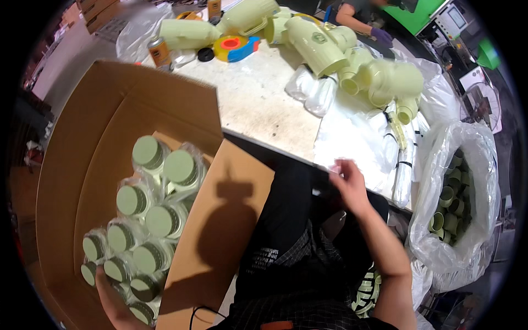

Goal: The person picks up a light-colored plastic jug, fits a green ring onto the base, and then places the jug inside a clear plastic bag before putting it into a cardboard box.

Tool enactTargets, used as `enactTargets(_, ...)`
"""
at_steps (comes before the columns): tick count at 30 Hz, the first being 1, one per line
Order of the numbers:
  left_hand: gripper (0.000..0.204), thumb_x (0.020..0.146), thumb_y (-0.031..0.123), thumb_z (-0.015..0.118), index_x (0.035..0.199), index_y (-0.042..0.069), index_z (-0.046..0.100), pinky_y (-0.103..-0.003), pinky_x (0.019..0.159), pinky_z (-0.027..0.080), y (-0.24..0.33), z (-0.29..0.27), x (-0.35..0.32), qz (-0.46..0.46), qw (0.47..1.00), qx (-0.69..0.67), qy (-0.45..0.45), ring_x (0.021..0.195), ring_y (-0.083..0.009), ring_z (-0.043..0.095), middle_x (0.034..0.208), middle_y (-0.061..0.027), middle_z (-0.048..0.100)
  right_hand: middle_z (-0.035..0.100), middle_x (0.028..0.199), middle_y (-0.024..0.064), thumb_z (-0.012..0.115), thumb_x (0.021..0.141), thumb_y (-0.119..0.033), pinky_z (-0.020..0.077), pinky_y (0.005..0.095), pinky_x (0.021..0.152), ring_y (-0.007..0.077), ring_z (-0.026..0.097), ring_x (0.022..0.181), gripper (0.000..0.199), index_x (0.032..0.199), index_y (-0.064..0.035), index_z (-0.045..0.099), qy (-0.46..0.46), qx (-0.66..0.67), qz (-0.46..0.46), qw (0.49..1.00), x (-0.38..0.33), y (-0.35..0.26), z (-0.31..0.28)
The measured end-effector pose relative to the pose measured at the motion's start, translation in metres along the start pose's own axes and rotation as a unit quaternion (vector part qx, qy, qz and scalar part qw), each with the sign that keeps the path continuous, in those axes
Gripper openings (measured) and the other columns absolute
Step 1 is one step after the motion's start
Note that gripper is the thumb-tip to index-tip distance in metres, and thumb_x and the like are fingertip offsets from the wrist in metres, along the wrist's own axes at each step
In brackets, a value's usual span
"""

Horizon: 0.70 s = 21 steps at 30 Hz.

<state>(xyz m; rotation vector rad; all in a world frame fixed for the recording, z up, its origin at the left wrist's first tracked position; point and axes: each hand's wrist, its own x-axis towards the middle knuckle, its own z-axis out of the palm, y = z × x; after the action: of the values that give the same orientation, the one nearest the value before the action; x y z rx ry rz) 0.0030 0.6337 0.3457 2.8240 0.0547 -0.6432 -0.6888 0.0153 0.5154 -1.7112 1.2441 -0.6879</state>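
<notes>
A large open cardboard box (pixel 82 137) stands at my left. Inside it are several pale green cups (pixel 165 170) wrapped in clear plastic, bottoms up, packed in rows. My left hand (pixel 107 291) reaches down into the box at its near end and touches the nearest wrapped cups; its fingers are mostly hidden among them. My right hand (pixel 346 181) hovers at the table's front edge, fingers apart, at the edge of a pile of clear plastic bags (pixel 357 137); it is blurred and seems to hold nothing.
On the grey table (pixel 253 99) lie stacks of pale green cups (pixel 330 49), a tape dispenser (pixel 236 47) and a spray can (pixel 159 52). A clear sack of loose cups (pixel 456 203) stands at my right. Another person's gloved hand (pixel 379 36) works at the far side.
</notes>
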Motion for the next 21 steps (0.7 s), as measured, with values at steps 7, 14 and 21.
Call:
enactTargets(7, 0.039, 0.087, 0.011, 0.066, 0.121, -0.006, 0.056, -0.048, 0.093, 0.045, 0.033, -0.002, -0.086, 0.129, 0.893, 0.114, 0.415, 0.106, -0.0444, 0.059, 0.114, -0.0252, 0.063, 0.058, 0.114, 0.0191, 0.08, 0.081, -0.024, 0.0485, 0.0362, 0.091, 0.0281, 0.059, 0.104, 0.068, 0.13, 0.0091, 0.046, 0.348, -0.005, -0.058, 0.936, 0.262, -0.019, 0.003)
enactTargets(14, 0.048, 0.09, 0.013, 0.061, 0.132, -0.005, 0.046, -0.051, 0.108, 0.03, 0.32, 0.095, -0.358, 0.579, 0.79, -0.065, 0.188, 0.123, -0.0405, 0.043, 0.131, -0.0217, 0.047, 0.064, 0.079, 0.005, 0.066, 0.093, -0.019, 0.0477, 0.0307, 0.057, 0.0135, 0.056, 0.061, 0.02, 0.087, 0.0006, 0.064, 0.14, 0.309, -0.049, 0.94, 0.352, 0.008, 0.006)
enactTargets(21, 0.055, 0.083, 0.017, 0.073, 0.129, -0.002, 0.049, -0.048, 0.104, 0.04, 0.495, 0.203, -0.502, 0.726, 0.638, -0.245, -0.079, 0.115, -0.0402, 0.052, 0.126, -0.0217, 0.053, 0.068, 0.1, 0.0023, 0.057, 0.1, -0.016, 0.0505, 0.0273, 0.074, 0.0096, 0.062, 0.086, 0.015, 0.108, -0.0051, 0.064, 0.054, 0.457, -0.13, 0.878, 0.236, -0.026, -0.086)
